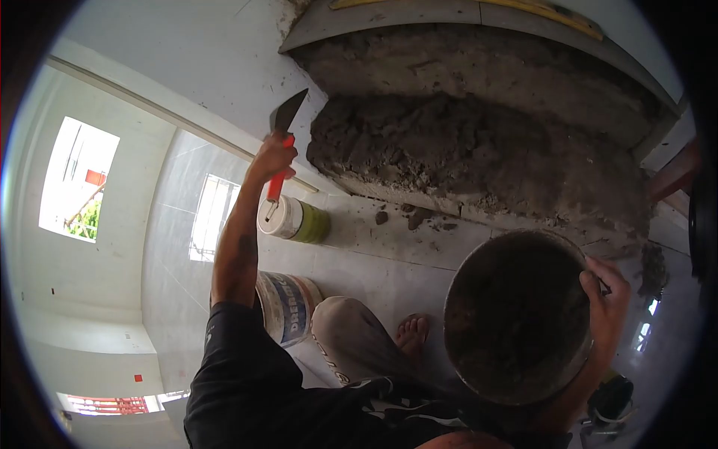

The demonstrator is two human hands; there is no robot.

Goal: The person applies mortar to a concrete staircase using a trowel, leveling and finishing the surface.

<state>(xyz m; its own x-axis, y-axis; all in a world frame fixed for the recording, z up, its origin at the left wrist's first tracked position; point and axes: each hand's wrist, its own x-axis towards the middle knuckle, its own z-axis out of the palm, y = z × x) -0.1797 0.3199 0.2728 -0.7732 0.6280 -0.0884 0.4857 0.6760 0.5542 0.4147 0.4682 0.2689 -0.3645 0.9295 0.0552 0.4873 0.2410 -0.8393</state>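
The left hand (271,157), at about ten o'clock from the middle of the view, is clamped around the red handle of a trowel (284,131), whose dark blade points up toward one o'clock, just beside the mortar heap (449,153) but apart from it. The right hand (607,307), at four o'clock, closes over the rim of a round, mortar-caked bucket (516,314), fingers inside the edge. The heap lies at twelve o'clock on the tiled floor (389,262). A white-and-green tub (293,219) lies below the trowel, a printed pail (288,305) beside the person's knee, and a bare foot (413,331) rests on the tiles.
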